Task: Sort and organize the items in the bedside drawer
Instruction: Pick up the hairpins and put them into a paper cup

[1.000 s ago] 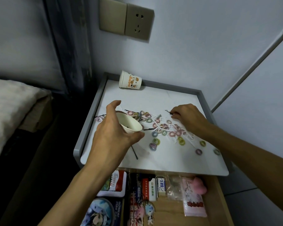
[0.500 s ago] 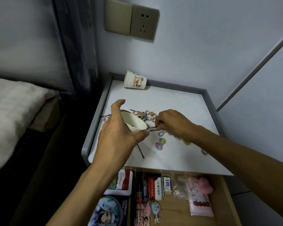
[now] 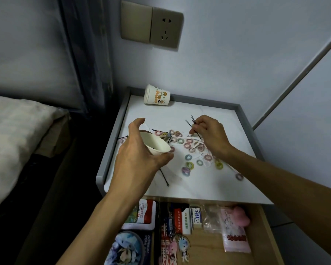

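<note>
Over the white bedside-table top [image 3: 199, 184], behind the open wooden drawer [image 3: 208, 249], the left hand [image 3: 138, 159] grips a tilted plain paper cup [image 3: 157, 145] — the right hand [image 3: 210, 134], at its rim a moment ago, now pinches thin black hairpins [image 3: 193, 120] above pastel hair rings [image 3: 189, 165].

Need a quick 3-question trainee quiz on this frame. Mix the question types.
1. True or false: the printed cup stands upright.
2. The right hand pinches: A) hair ties, B) hairpins, C) a keychain.
3. Which hand holds the plain cup?
Key: 1 false, it lies on its side; 2 B; 3 the left hand.
</note>
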A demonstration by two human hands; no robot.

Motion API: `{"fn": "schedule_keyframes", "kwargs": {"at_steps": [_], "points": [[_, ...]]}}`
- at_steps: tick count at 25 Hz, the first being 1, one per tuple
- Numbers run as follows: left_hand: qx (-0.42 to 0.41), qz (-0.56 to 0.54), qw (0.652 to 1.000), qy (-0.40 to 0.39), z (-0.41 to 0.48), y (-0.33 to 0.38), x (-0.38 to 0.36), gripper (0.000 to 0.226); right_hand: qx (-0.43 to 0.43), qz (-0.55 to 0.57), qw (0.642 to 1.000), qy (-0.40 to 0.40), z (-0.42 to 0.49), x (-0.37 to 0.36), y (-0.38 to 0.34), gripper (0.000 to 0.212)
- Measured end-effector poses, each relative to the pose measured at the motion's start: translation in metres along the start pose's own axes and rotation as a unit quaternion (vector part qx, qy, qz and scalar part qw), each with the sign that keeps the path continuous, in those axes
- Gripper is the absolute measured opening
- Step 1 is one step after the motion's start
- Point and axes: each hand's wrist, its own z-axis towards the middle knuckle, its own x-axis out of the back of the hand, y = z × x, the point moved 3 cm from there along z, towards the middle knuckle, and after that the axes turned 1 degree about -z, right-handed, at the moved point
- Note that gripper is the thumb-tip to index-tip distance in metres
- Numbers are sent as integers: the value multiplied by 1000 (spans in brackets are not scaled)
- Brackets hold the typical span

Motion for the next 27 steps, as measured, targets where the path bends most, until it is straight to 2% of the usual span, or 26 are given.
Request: {"fn": "schedule_keyframes", "kwargs": {"at_steps": [3, 6, 8, 10, 12, 14, 16, 17, 19, 22, 24, 27], "points": [[-6, 6, 1000, -2, -1, 2, -2, 99, -40, 49, 998, 20, -2, 5, 4, 13], [-9, 11, 1000, -9, 0, 1, -3, 98, -31, 50, 998, 8, -2, 11, 2, 17], [-13, 17, 1000, -14, 0, 1, -4, 99, 28, 24, 999, -16, -6, 19, -14, 15], [-20, 31, 999, -21, 0, 2, -5, 101, 130, -32, 987, -87, -13, 25, -45, 16], [-31, 42, 998, -29, 0, 2, -8, 102, 237, -114, 947, -182, -25, 22, -82, 17], [-49, 43, 997, -33, -1, 3, -10, 103, 326, -191, 892, -247, -40, 12, -108, 17], [-64, 46, 996, -42, -4, 5, -10, 104, 370, -230, 854, -285, -51, -2, -121, 17], [-71, 45, 995, -47, -6, 6, -10, 104, 366, -227, 852, -297, -54, -6, -123, 17], [-85, 39, 994, -51, -7, 5, -9, 104, 328, -192, 875, -299, -57, -7, -123, 18], [-86, 45, 995, -35, -8, 5, -1, 102, 257, -101, 940, -201, -62, -1, -116, 22], [-85, 51, 995, -18, -8, 6, 5, 103, 166, -49, 972, -156, -65, -1, -108, 24], [-90, 55, 994, -16, -8, 5, 9, 105, 61, -15, 979, -195, -68, -9, -98, 21]]}}
